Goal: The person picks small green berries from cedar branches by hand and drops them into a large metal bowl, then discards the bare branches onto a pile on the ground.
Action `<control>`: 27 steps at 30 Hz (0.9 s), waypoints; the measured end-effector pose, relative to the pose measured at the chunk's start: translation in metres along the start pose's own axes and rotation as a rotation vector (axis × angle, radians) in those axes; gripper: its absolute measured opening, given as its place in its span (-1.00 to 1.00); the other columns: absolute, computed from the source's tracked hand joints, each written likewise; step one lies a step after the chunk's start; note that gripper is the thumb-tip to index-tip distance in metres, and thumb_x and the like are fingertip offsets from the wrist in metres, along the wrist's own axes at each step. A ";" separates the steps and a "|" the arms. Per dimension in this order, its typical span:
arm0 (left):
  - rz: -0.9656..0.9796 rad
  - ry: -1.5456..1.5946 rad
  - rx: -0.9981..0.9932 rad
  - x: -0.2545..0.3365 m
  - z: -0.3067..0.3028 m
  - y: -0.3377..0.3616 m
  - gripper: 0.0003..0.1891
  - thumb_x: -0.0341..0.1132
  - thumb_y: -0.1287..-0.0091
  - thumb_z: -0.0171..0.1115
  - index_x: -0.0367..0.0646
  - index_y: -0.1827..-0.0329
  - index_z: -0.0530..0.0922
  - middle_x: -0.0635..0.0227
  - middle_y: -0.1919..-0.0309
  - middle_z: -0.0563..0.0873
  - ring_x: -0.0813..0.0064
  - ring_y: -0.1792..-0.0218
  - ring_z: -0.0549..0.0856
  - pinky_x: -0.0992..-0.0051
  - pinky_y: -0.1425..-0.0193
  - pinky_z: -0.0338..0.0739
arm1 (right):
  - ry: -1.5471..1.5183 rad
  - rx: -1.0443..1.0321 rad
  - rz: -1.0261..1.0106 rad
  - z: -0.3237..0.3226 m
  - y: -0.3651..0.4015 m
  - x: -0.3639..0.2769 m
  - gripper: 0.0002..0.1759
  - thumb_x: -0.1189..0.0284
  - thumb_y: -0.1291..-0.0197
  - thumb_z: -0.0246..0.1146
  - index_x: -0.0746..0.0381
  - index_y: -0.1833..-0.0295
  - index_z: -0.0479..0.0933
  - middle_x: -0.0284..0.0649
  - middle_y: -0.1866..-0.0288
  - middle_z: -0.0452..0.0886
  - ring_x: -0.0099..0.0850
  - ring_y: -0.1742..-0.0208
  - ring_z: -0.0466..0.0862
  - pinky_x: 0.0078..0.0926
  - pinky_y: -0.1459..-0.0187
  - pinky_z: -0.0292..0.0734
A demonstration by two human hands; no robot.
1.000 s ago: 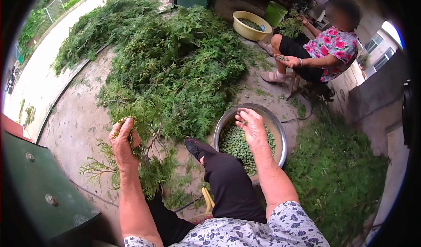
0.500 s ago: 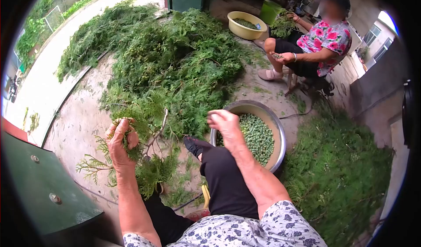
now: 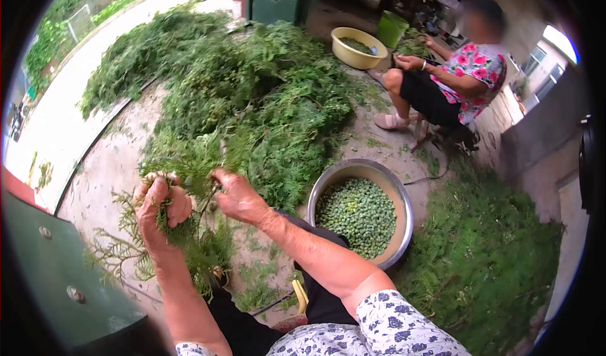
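Observation:
My left hand [image 3: 158,205] is closed round a leafy evergreen branch [image 3: 211,252], whose flat sprays hang down beside my forearm and spread to the left. Just right of it, my right hand [image 3: 241,198] has its fingers pinched together at the upper twigs of the branch. Whatever lies between those fingertips is too small to make out. To the right of my right forearm stands a round metal basin [image 3: 408,229], partly filled with small green seed cones [image 3: 356,214].
A large heap of cut evergreen branches [image 3: 252,97] lies ahead; more greenery [image 3: 480,255] covers the floor at right. A co-worker [image 3: 467,72] sits at the upper right, near a yellow basin [image 3: 341,51] and a green bucket [image 3: 392,29]. A green metal panel [image 3: 63,261] stands at left.
My right hand has moved left from above the basin to the branch. My left hand has shifted slightly left and down with the branch. The co-worker's hands have come closer together.

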State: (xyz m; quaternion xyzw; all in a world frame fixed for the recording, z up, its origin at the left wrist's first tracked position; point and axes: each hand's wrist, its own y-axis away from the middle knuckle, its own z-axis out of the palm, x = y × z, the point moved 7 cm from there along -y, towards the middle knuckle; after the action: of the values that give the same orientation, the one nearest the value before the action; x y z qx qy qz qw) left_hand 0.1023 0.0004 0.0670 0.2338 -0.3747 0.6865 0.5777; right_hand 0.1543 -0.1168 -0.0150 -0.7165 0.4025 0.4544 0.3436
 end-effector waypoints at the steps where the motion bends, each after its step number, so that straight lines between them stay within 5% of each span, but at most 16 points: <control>1: 0.012 -0.019 0.044 0.003 -0.009 0.000 -0.74 -0.28 -0.43 -0.03 -0.32 0.21 0.53 0.53 0.81 0.28 0.72 0.82 0.17 0.63 0.70 0.03 | 0.118 0.022 -0.118 0.002 -0.003 -0.006 -0.59 0.51 0.00 0.12 0.35 -0.04 0.40 0.12 0.20 0.57 -0.01 0.12 0.59 -0.25 0.05 0.48; 2: 0.019 0.015 0.076 0.006 -0.013 0.001 -0.74 -0.27 -0.43 -0.03 -0.31 0.22 0.54 0.53 0.81 0.28 0.72 0.82 0.17 0.63 0.71 0.03 | 0.102 0.033 -0.121 0.006 -0.006 -0.007 -0.64 0.60 0.08 0.05 0.36 0.07 0.45 0.17 0.19 0.55 0.07 0.14 0.57 -0.18 0.07 0.48; 4: 0.042 0.077 0.121 0.016 -0.030 -0.001 -0.73 -0.25 -0.43 -0.02 -0.31 0.22 0.54 0.53 0.80 0.28 0.71 0.81 0.17 0.63 0.70 0.05 | 0.046 -0.029 -0.192 0.016 -0.009 -0.005 -0.68 0.53 0.04 0.18 0.33 0.09 0.48 0.06 0.24 0.60 -0.07 0.18 0.61 -0.27 0.10 0.51; 7: 0.084 0.114 0.196 0.023 -0.059 0.003 -0.69 -0.21 -0.42 0.01 -0.33 0.22 0.54 0.51 0.76 0.32 0.70 0.78 0.21 0.61 0.66 0.09 | -0.212 -0.106 0.002 0.027 -0.005 0.010 -0.72 0.53 0.07 0.33 0.34 0.17 0.52 -0.19 0.29 0.56 -0.42 0.23 0.60 -0.50 0.13 0.50; 9: 0.082 0.213 0.263 0.025 -0.068 0.006 -0.64 -0.13 -0.43 -0.01 -0.33 0.22 0.53 0.45 0.69 0.41 0.67 0.73 0.27 0.61 0.62 0.14 | -0.194 -0.134 0.055 0.032 -0.003 0.006 -0.71 0.50 0.03 0.35 0.36 0.17 0.51 -0.26 0.31 0.57 -0.50 0.24 0.58 -0.54 0.14 0.49; 13: 0.130 0.209 0.308 0.034 -0.083 0.009 -0.59 -0.03 -0.42 -0.02 -0.29 0.17 0.50 0.40 0.62 0.46 0.62 0.70 0.34 0.58 0.59 0.20 | -0.676 -0.027 0.255 0.039 -0.001 0.014 -0.69 0.45 -0.03 0.39 0.36 0.14 0.50 -0.35 0.33 0.57 -0.60 0.33 0.53 -0.63 0.24 0.47; 19: 0.176 0.142 0.449 0.029 -0.087 0.006 -0.57 -0.02 -0.38 0.06 -0.28 0.04 0.47 0.39 0.59 0.48 0.58 0.66 0.44 0.54 0.55 0.31 | -0.444 0.032 0.234 0.038 -0.003 0.012 -0.70 0.51 0.00 0.40 0.35 0.16 0.51 -0.36 0.37 0.57 -0.61 0.35 0.54 -0.65 0.26 0.46; 20: 0.182 0.125 0.437 0.028 -0.087 0.006 -0.61 -0.18 -0.25 0.27 -0.25 -0.01 0.45 0.43 0.57 0.50 0.60 0.62 0.50 0.59 0.52 0.39 | -0.484 0.073 0.263 0.037 -0.003 0.016 -0.72 0.53 0.00 0.38 0.35 0.16 0.51 -0.35 0.36 0.58 -0.60 0.34 0.54 -0.65 0.26 0.46; 21: 0.181 0.124 0.437 0.027 -0.088 0.005 -0.61 -0.18 -0.25 0.27 -0.25 -0.01 0.45 0.43 0.57 0.50 0.60 0.62 0.50 0.59 0.52 0.39 | -0.523 0.114 0.291 0.036 -0.002 0.020 -0.74 0.54 -0.01 0.37 0.36 0.17 0.51 -0.34 0.35 0.58 -0.59 0.33 0.55 -0.65 0.25 0.47; 23: 0.190 -0.282 0.617 0.032 -0.096 0.010 -0.52 -0.30 -0.16 0.35 -0.23 -0.11 0.40 0.35 0.45 0.56 0.57 0.60 0.55 0.62 0.50 0.43 | -0.587 0.131 0.287 0.035 -0.002 0.021 -0.77 0.55 -0.04 0.35 0.32 0.17 0.50 -0.35 0.32 0.57 -0.57 0.30 0.56 -0.61 0.25 0.50; 24: 0.198 -0.334 0.657 0.031 -0.099 0.011 -0.49 -0.46 -0.09 0.32 -0.22 -0.14 0.39 0.25 0.30 0.62 0.42 0.37 0.63 0.44 0.22 0.51 | -0.649 0.148 0.281 0.033 -0.003 0.022 -0.79 0.55 -0.07 0.34 0.29 0.17 0.50 -0.35 0.29 0.55 -0.55 0.28 0.57 -0.58 0.25 0.53; 25: 0.198 -0.335 0.656 0.027 -0.101 0.009 -0.49 -0.46 -0.09 0.32 -0.22 -0.14 0.39 0.25 0.30 0.62 0.42 0.37 0.63 0.44 0.22 0.51 | -0.650 0.149 0.280 0.033 -0.003 0.022 -0.79 0.55 -0.07 0.34 0.29 0.17 0.50 -0.35 0.29 0.55 -0.55 0.28 0.57 -0.58 0.25 0.53; 27: 0.574 -1.740 0.991 0.059 -0.062 0.018 -0.49 -0.55 -0.03 0.24 -0.19 -0.13 0.42 0.23 0.19 0.63 0.28 0.08 0.58 0.23 -0.15 0.35 | -0.704 0.199 0.302 0.032 -0.002 0.023 -0.84 0.55 -0.12 0.30 0.30 0.19 0.49 -0.33 0.28 0.55 -0.52 0.28 0.58 -0.54 0.25 0.58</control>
State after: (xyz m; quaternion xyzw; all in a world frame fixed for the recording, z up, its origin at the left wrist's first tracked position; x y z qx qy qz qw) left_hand 0.0788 0.0848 0.0693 0.7611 -0.3795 0.4694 -0.2375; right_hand 0.1499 -0.0945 -0.0474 -0.4127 0.4031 0.6766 0.4577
